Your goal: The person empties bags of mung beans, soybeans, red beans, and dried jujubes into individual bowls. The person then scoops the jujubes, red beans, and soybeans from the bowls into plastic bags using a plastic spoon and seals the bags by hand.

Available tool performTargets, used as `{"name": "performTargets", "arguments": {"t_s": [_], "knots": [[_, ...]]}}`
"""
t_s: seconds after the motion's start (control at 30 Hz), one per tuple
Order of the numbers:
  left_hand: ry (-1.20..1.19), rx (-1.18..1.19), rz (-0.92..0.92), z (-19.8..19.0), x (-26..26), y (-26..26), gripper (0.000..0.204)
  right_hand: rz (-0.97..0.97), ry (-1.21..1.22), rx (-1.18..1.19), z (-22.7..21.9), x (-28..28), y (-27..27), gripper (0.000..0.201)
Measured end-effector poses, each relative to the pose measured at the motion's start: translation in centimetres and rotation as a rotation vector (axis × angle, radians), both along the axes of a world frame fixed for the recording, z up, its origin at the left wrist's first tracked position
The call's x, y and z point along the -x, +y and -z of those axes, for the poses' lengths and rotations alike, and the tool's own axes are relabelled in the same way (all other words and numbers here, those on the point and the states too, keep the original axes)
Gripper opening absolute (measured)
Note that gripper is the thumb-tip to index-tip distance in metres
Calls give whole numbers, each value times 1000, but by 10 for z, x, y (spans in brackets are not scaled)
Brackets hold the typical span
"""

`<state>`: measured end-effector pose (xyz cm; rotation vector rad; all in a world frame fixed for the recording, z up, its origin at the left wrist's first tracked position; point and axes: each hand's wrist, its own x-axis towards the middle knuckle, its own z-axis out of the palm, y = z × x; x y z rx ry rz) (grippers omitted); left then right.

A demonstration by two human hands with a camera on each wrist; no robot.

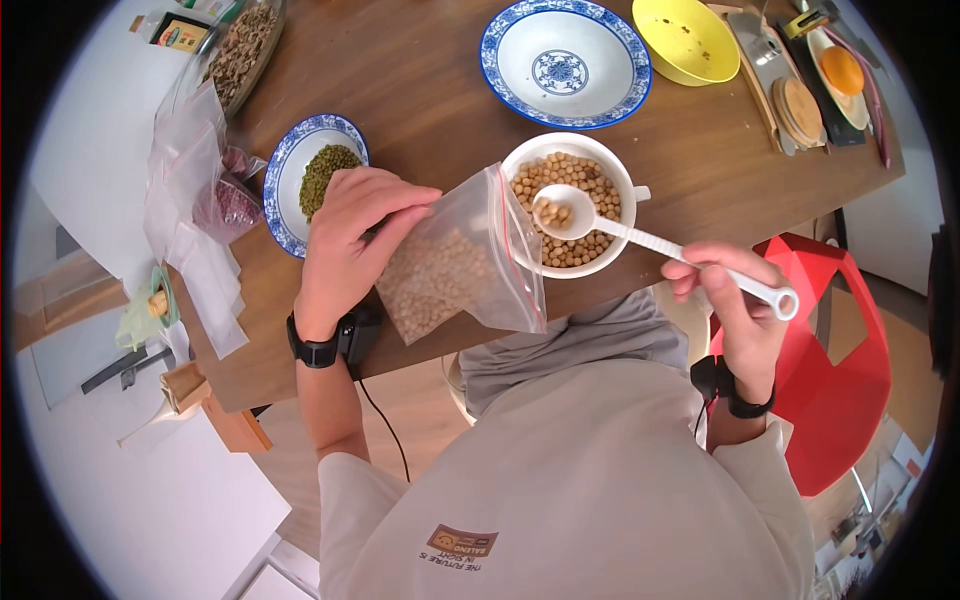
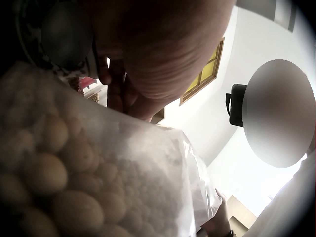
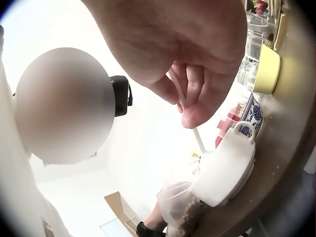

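A clear zip bag point(image 1: 440, 275) of round beige beans leans over the table's near edge, its red-lined mouth towards a white handled bowl point(image 1: 633, 215). My left hand point(image 1: 360, 235) pinches the bag's upper edge between thumb and fingers. In the left wrist view the beans point(image 2: 76, 207) show large through the plastic. My right hand point(image 1: 735, 295) holds a white spoon point(image 1: 640, 236) by its ribbed handle, thumb against fingers. The spoon's bowl carries a few beans over the white bowl, which is well filled with the same beans. In the right wrist view the fingers point(image 3: 195, 111) close round the handle.
A blue-rimmed dish point(image 1: 285, 180) with green beans stands left, beside plastic bags point(image 1: 190, 190). Behind are a larger blue-rimmed bowl point(image 1: 500, 60) and a yellow bowl point(image 1: 690, 40). An orange point(image 1: 842, 70) lies far right. A red chair point(image 1: 830, 400) stands by the table.
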<state>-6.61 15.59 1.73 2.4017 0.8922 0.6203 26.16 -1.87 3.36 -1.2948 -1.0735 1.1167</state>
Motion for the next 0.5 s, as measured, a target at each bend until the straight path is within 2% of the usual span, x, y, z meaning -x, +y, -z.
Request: {"name": "performTargets", "arguments": {"t_s": [0.07, 0.23, 0.33, 0.37, 0.43, 0.5], "knots": [[1, -4, 0, -1, 0, 0, 17, 48, 4, -58, -4, -2, -3, 21], [-35, -32, 27, 2, 0, 2, 17, -38, 6, -119, -12, 5, -2, 21], [-49, -33, 27, 4, 1, 2, 17, -296, -236, -249, -15, 14, 10, 18], [-49, -33, 28, 4, 0, 2, 17, -319, -151, -217, -12, 22, 8, 26], [-50, -32, 24, 4, 1, 2, 17, -420, -389, -341, -11, 26, 11, 32], [-55, -34, 23, 4, 1, 2, 17, -418, -367, -330, -10, 19, 12, 28]]}}
